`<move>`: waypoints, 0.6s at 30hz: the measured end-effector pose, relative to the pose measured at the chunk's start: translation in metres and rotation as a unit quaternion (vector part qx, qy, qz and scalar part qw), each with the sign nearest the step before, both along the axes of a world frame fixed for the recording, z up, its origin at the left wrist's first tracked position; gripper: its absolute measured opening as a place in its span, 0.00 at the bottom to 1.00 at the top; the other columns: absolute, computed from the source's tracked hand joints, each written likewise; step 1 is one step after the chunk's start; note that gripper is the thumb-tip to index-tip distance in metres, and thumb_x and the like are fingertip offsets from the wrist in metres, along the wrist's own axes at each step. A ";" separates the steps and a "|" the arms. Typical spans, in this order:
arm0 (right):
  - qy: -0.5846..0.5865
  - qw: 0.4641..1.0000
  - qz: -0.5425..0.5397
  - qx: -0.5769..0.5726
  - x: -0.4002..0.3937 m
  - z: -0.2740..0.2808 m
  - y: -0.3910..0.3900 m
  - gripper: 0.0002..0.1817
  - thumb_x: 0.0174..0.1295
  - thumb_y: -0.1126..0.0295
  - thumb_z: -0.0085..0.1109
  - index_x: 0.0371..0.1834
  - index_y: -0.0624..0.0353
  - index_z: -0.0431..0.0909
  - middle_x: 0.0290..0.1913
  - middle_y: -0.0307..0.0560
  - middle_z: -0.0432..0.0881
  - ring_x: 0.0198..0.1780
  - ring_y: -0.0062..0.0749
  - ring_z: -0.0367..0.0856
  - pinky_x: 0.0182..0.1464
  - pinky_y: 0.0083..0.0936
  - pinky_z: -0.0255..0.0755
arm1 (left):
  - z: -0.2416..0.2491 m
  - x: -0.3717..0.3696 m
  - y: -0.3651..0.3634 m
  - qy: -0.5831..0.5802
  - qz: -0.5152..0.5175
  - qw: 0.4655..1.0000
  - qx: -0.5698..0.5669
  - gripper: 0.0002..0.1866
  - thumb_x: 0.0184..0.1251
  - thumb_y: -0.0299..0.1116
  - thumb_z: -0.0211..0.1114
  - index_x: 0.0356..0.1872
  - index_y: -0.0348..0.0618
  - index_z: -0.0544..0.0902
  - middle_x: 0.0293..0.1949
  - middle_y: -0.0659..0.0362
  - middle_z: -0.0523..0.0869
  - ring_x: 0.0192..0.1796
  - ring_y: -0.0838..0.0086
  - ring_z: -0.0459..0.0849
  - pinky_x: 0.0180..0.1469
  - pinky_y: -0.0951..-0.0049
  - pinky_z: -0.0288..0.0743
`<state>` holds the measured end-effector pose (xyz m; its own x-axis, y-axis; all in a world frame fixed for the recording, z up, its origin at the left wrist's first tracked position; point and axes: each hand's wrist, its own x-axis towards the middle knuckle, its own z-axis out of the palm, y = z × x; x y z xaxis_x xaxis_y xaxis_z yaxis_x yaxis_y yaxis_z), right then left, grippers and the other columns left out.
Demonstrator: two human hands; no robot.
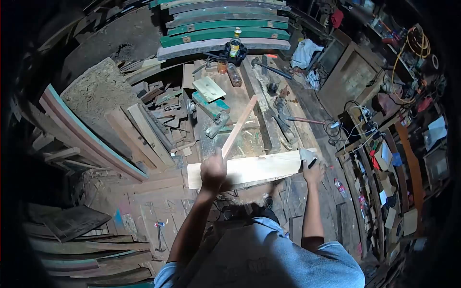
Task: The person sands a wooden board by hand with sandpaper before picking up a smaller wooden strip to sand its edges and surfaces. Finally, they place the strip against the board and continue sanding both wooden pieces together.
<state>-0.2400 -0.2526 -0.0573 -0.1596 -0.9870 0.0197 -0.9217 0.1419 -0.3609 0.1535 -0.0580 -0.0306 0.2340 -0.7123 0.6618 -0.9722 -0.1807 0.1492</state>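
A pale wooden board point(261, 166) lies across the near end of the workbench. My left hand point(213, 170) is closed round the lower end of a thin wooden strip point(240, 126), which slants up and to the right over the bench. At the board's right end, my right hand point(313, 170) is closed on a dark, slim object too small to name. Beside its fingers, a light greyish piece point(307, 155) rests at the board's corner. Past the board are a green tool point(211, 105) and a small flat wood piece point(209, 89) at its top.
A bottle with a yellow label point(234, 47), a jar point(222, 66) and a hammer point(271, 68) are at the bench's far end. Long planks point(225, 33) are stacked beyond. Scrap wood point(168, 108) lies left; cables point(357, 117) and cluttered shelves stand right.
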 end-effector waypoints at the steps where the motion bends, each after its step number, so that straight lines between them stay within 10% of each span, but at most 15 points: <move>1: 0.045 0.999 0.003 0.028 -0.009 -0.015 -0.004 0.51 0.72 0.36 0.70 0.89 0.60 0.70 0.90 0.73 0.66 0.90 0.76 0.62 0.87 0.69 0.61 | -0.002 0.008 0.001 0.007 -0.012 1.000 -0.013 0.20 0.72 0.24 0.73 0.63 0.29 0.90 0.25 0.54 0.78 0.28 0.56 0.82 0.30 0.51 0.77; 6: 0.060 0.995 0.006 0.076 -0.017 -0.039 -0.007 0.52 0.71 0.35 0.72 0.92 0.52 0.69 0.95 0.69 0.57 0.93 0.73 0.54 0.88 0.70 0.58 | 0.001 0.016 0.001 -0.017 -0.033 0.997 -0.063 0.29 0.63 0.27 0.78 0.67 0.28 0.89 0.27 0.51 0.81 0.29 0.54 0.82 0.31 0.50 0.76; 11: 0.036 0.994 -0.036 0.097 -0.014 -0.033 -0.023 0.46 0.63 0.44 0.83 0.79 0.55 0.75 0.88 0.63 0.65 0.88 0.68 0.61 0.79 0.77 0.67 | 0.033 0.008 -0.001 0.241 0.017 0.955 0.174 0.27 0.66 0.32 0.77 0.64 0.30 0.87 0.35 0.38 0.92 0.40 0.37 0.92 0.48 0.36 0.85; 18: -0.161 0.984 0.078 -0.013 -0.034 -0.024 -0.048 0.38 0.61 0.58 0.87 0.70 0.65 0.81 0.66 0.64 0.89 0.67 0.52 0.89 0.71 0.45 0.80 | 0.049 0.016 0.003 0.357 0.036 0.901 0.245 0.22 0.71 0.40 0.73 0.60 0.37 0.87 0.43 0.34 0.93 0.49 0.33 0.91 0.58 0.33 0.84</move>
